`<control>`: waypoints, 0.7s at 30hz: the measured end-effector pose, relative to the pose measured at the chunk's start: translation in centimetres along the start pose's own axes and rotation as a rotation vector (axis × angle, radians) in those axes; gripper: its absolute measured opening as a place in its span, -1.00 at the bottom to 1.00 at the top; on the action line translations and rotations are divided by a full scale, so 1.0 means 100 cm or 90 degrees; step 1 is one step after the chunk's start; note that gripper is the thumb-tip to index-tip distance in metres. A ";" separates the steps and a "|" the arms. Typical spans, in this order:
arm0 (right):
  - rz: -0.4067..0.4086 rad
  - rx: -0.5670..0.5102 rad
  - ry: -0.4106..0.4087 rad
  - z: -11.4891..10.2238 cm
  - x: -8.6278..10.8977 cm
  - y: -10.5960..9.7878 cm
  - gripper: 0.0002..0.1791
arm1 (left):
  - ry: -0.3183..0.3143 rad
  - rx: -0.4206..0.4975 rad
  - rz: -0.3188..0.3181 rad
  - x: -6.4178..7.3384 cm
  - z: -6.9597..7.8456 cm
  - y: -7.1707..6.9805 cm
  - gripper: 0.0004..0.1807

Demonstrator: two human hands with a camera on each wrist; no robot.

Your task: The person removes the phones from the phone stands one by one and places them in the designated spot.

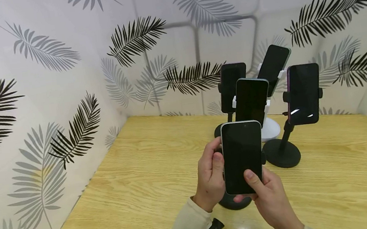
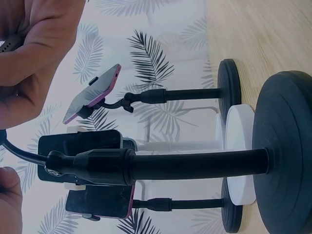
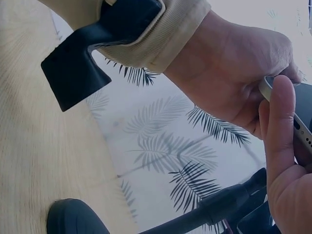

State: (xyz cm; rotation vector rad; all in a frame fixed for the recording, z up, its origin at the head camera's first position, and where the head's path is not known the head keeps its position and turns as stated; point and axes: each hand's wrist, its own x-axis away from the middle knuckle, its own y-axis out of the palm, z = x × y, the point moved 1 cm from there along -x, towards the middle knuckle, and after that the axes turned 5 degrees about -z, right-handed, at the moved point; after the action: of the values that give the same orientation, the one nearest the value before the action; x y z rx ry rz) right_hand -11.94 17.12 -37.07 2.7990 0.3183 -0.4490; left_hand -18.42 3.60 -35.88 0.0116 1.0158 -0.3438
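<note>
A smartphone (image 1: 243, 157) with a dark screen and pale frame stands upright at a black round-based phone stand (image 1: 235, 202). My right hand (image 1: 274, 200) grips its lower right corner, thumb across the screen. At the phone's left edge is my left hand (image 1: 210, 178), thumb bent and fingers curled behind the edge. In the right wrist view, the left hand (image 3: 234, 73) holds the phone's side near the right thumb. The left wrist view shows the stand's thick black pole (image 2: 200, 165) and bent neck. The phone hides the stand's clamp in the head view.
Behind are other stands with phones: one phone (image 1: 252, 99) just behind, a tilted phone (image 1: 274, 66), a phone (image 1: 233, 84) at back left, and a phone (image 1: 304, 92) on a black stand at right. A white base (image 1: 270, 129) stands among them. Leaf-patterned cloth (image 1: 174, 46) backs the wooden table (image 1: 135, 175).
</note>
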 end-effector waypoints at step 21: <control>-0.038 -0.015 0.030 -0.001 -0.001 -0.008 -0.66 | -0.052 -0.014 0.016 0.001 0.001 0.004 -0.61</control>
State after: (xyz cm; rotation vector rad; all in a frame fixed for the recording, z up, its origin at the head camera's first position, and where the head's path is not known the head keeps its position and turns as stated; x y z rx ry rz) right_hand -12.16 17.86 -37.12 2.7865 0.4153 -0.3898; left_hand -18.16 3.98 -36.01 -0.0089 0.9373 -0.3075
